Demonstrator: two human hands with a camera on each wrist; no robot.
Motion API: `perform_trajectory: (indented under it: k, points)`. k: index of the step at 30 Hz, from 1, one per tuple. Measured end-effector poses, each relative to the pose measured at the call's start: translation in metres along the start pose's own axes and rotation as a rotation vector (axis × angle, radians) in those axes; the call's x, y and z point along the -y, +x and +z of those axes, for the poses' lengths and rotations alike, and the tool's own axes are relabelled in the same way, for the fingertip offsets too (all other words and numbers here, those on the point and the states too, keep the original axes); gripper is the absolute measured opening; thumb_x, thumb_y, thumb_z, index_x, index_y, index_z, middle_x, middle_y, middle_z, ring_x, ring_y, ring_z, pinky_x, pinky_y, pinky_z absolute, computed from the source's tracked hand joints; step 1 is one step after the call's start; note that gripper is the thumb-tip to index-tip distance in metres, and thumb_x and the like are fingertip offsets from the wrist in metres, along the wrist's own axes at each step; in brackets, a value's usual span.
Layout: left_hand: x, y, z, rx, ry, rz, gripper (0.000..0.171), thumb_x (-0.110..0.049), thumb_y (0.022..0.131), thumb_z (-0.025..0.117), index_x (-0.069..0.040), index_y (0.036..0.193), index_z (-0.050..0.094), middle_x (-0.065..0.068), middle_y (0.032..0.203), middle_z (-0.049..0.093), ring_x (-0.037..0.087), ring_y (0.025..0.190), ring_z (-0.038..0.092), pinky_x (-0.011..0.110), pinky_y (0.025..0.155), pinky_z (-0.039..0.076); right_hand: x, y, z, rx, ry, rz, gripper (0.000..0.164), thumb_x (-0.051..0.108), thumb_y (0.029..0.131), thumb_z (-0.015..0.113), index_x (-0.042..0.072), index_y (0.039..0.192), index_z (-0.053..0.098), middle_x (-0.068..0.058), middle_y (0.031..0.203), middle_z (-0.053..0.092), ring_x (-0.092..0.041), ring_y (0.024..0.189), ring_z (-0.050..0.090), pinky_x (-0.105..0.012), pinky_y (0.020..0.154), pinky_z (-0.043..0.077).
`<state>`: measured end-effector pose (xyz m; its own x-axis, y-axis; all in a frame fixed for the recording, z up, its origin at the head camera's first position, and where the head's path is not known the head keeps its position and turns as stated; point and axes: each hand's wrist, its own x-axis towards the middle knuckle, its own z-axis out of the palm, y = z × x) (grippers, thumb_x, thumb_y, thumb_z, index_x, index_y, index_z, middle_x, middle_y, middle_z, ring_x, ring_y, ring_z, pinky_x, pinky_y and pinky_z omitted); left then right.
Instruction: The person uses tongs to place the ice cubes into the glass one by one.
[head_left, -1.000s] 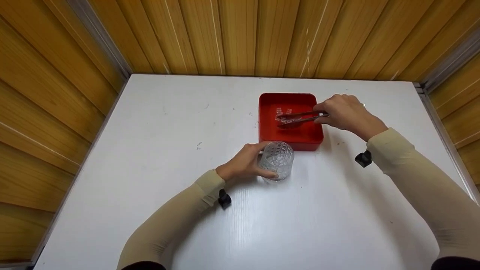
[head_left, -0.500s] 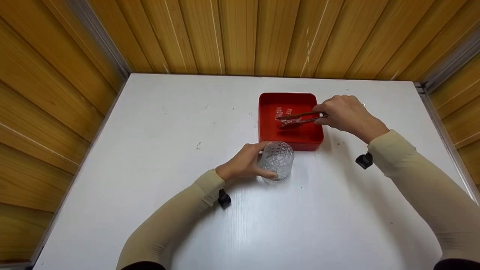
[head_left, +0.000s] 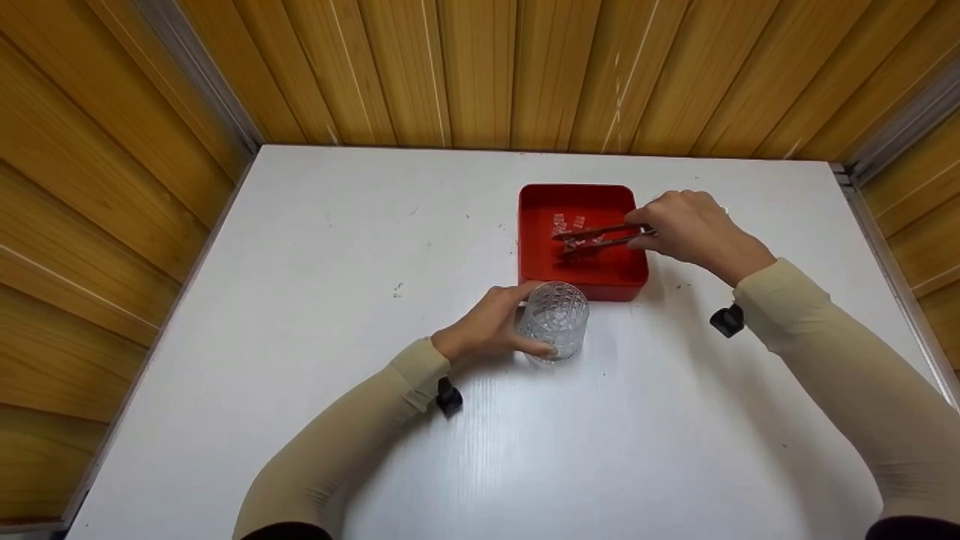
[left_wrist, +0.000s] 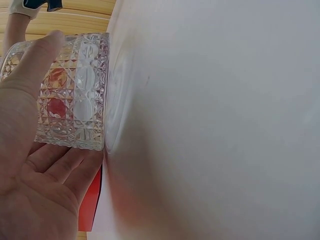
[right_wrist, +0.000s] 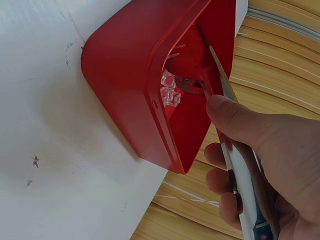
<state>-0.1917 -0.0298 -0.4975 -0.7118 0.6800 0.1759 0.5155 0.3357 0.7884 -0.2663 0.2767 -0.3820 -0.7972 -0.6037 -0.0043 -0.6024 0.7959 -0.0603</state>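
Note:
My left hand holds a clear, cut-patterned glass tumbler upright on the table, thumb on the near side and fingers behind it. Some clear pieces show through the tumbler in the head view. My right hand grips metal tongs near their middle, thumb on one arm and fingers curled round the other. The tongs reach over the rim into a red square box, their tips apart and low among small clear cubes. Whether a cube sits between the tips I cannot tell.
The white table runs back to wood-patterned panels on the far and left sides. The tumbler stands right at the box's front wall. A small dark mark lies left of the box.
The tongs' tips have come down slightly and stand a little closer together among the cubes. My left hand, the tumbler and the box stay in place.

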Motion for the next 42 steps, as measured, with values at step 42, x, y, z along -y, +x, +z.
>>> perform_trajectory:
  k: [42]
  points:
    - [-0.002, 0.000, 0.001, -0.006, 0.006, -0.008, 0.084, -0.037, 0.074, 0.094, -0.013, 0.144, 0.056, -0.002, 0.127, 0.069, 0.008, 0.113, 0.063, 0.021, 0.098, 0.050, -0.003, -0.024, -0.005, -0.128, 0.044, 0.001, 0.011, 0.013, 0.088, 0.081, 0.015, 0.099, 0.081, 0.001, 0.072, 0.071, -0.016, 0.058, 0.052, -0.031, 0.049, 0.036]
